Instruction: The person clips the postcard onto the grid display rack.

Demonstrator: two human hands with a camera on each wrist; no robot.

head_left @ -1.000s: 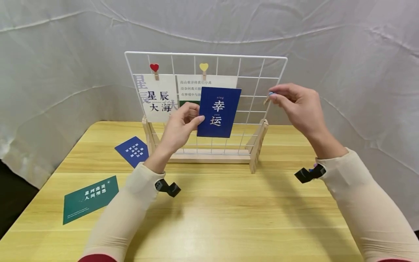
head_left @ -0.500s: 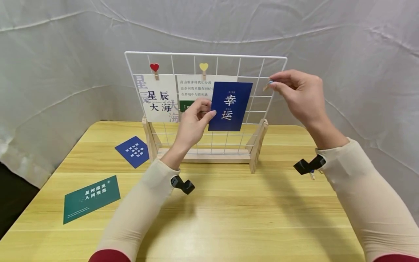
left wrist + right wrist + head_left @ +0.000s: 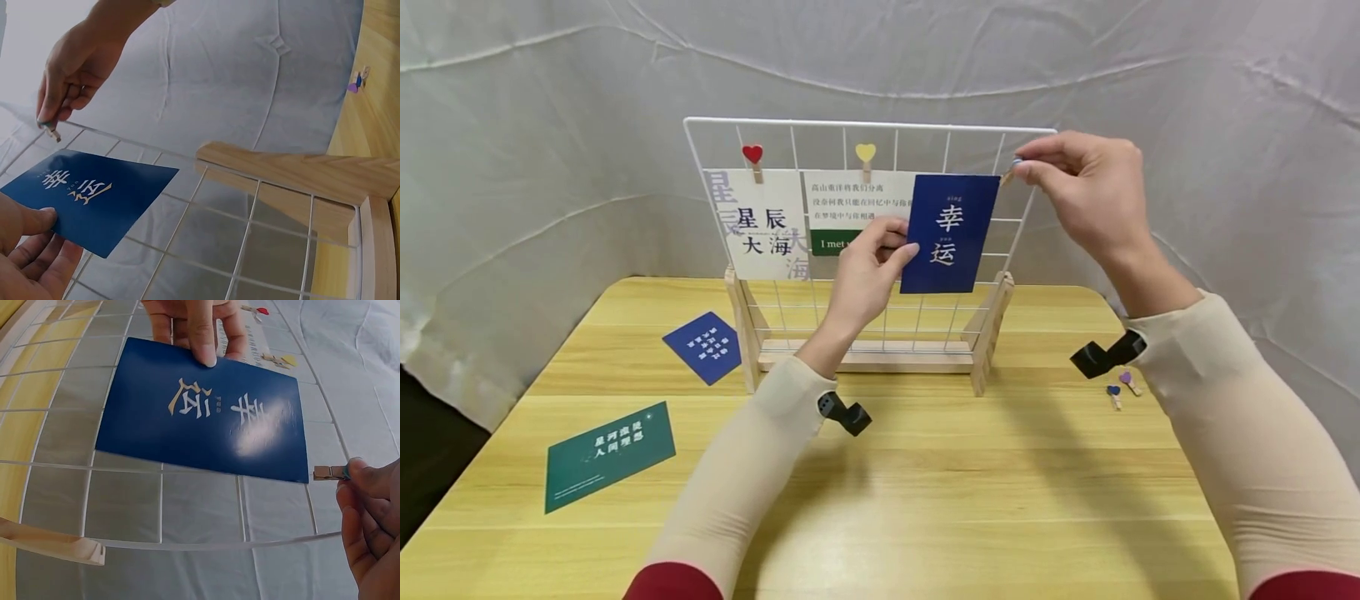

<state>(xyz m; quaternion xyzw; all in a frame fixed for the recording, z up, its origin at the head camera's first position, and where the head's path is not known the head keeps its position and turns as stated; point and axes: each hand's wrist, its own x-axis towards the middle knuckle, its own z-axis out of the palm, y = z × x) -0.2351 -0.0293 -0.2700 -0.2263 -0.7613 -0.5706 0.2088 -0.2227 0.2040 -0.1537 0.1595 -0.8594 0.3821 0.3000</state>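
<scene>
My left hand (image 3: 872,271) pinches the left edge of a blue card (image 3: 951,233) with white characters, held upright before the right part of the white wire grid (image 3: 1007,219). Between thumb and fingers, my right hand (image 3: 1093,192) holds a small wooden clip (image 3: 330,472) by its blue-green end, close to the card's upper right corner. In the right wrist view the clip's tip is just beside that corner. Two cards hang on the grid: a white one (image 3: 767,258) under a red heart clip (image 3: 752,155), and a white-and-green one (image 3: 842,200) under a yellow heart clip (image 3: 866,153).
Wooden feet (image 3: 992,333) and a wooden bar (image 3: 910,360) support the grid. On the table's left lie a blue card (image 3: 703,348) and a green card (image 3: 610,457). Two heart clips, blue (image 3: 1114,393) and purple (image 3: 1127,381), lie at the right. A pale cloth (image 3: 880,67) hangs behind.
My left hand has moved the blue card right and up, uncovering more of the white-and-green card. My right hand has risen with the clip, and the card and clip are nearer each other.
</scene>
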